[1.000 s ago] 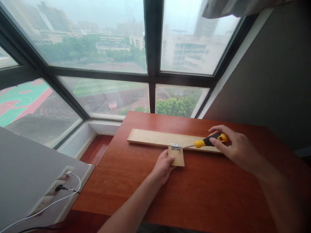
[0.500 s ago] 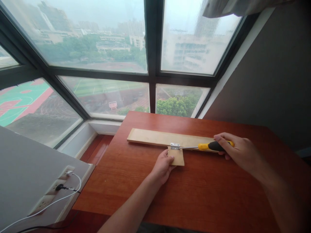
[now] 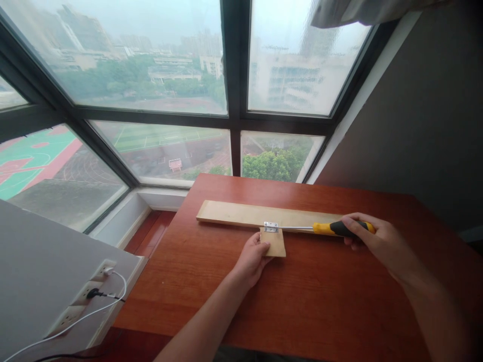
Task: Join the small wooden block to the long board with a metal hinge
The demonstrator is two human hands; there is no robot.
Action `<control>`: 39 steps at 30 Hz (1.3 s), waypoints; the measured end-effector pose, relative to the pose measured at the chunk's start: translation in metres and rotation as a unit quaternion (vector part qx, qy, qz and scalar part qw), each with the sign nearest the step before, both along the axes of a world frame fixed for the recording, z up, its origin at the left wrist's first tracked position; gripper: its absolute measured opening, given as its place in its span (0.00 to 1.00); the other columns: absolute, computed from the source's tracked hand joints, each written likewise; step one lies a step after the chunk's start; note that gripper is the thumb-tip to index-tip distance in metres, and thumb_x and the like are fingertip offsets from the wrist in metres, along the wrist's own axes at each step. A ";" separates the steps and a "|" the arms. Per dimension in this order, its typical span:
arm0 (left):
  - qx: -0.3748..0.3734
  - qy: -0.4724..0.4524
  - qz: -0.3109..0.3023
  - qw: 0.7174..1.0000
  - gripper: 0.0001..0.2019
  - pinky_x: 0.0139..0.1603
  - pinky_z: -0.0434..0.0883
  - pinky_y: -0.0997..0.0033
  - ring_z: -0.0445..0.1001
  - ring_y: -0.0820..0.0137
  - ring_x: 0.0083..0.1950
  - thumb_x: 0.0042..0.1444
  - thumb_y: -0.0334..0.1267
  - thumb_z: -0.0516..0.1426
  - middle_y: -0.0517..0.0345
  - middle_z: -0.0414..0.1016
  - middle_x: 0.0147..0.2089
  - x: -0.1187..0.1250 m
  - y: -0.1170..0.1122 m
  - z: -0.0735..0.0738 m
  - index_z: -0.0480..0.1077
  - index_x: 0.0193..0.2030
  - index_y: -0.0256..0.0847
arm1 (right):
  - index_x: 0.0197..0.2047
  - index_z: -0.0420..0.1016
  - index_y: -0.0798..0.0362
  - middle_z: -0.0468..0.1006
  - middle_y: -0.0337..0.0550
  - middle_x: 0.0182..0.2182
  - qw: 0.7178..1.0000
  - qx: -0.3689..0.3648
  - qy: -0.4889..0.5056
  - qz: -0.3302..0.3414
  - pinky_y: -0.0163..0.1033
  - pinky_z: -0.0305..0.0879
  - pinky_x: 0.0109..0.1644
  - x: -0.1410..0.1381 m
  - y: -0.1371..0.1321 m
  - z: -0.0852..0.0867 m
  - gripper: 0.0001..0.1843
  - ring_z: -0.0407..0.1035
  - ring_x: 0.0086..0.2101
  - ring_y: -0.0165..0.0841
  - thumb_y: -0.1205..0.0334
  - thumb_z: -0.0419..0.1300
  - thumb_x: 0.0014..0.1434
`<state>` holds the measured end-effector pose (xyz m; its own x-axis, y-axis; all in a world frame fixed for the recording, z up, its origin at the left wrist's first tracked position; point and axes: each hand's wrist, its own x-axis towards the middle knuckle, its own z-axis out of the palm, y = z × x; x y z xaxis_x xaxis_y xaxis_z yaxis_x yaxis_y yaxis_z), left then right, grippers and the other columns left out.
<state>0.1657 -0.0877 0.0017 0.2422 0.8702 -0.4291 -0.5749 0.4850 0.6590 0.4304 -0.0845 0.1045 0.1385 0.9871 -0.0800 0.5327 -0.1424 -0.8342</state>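
Observation:
A long pale wooden board lies across the far part of the red-brown table. A small square wooden piece lies against its near edge, joined by a small metal hinge. My left hand presses on the small piece's left corner, fingers curled over it. My right hand grips the yellow and black handle of a screwdriver. The screwdriver lies almost level, its metal shaft reaching left to the hinge.
A large window rises behind the table and a grey wall stands at the right. At the lower left a wall socket strip has a black plug and a white cable in it.
My right hand has pulled the screwdriver handle to the right and lowered it, so the tool lies flatter. The left hand and both boards have stayed put.

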 end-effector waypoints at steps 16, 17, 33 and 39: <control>0.043 0.077 0.007 0.996 0.18 0.53 0.71 0.64 0.75 0.62 0.51 0.50 0.31 0.62 0.45 0.76 0.50 -0.018 -0.016 0.005 0.70 0.49 0.38 | 0.49 0.71 0.50 0.74 0.45 0.37 0.825 -0.199 0.514 0.120 0.41 0.67 0.37 -0.046 -0.049 -0.079 0.20 0.69 0.32 0.34 0.54 0.61 0.53; 0.062 0.104 0.008 0.993 0.19 0.54 0.70 0.64 0.75 0.62 0.51 0.49 0.31 0.63 0.45 0.76 0.51 -0.022 -0.018 0.006 0.69 0.50 0.38 | 0.48 0.71 0.49 0.74 0.45 0.38 0.828 -0.192 0.514 0.116 0.42 0.68 0.39 -0.049 -0.048 -0.080 0.19 0.69 0.33 0.35 0.55 0.61 0.52; 0.395 0.607 -0.106 0.681 0.11 0.43 0.67 0.69 0.74 0.63 0.41 0.61 0.34 0.51 0.53 0.78 0.41 -0.059 -0.006 0.010 0.74 0.44 0.45 | 0.27 0.65 0.51 0.69 0.36 0.19 0.991 0.072 0.093 -0.056 0.35 0.58 0.25 -0.072 -0.028 -0.129 0.21 0.63 0.20 0.31 0.41 0.57 0.58; 0.410 0.667 -0.124 0.609 0.12 0.39 0.65 0.75 0.72 0.68 0.39 0.62 0.33 0.50 0.55 0.74 0.44 -0.065 0.009 0.013 0.73 0.46 0.47 | 0.25 0.63 0.49 0.62 0.33 0.18 0.992 0.113 -0.006 -0.051 0.36 0.55 0.27 -0.075 -0.029 -0.126 0.20 0.59 0.21 0.30 0.43 0.56 0.58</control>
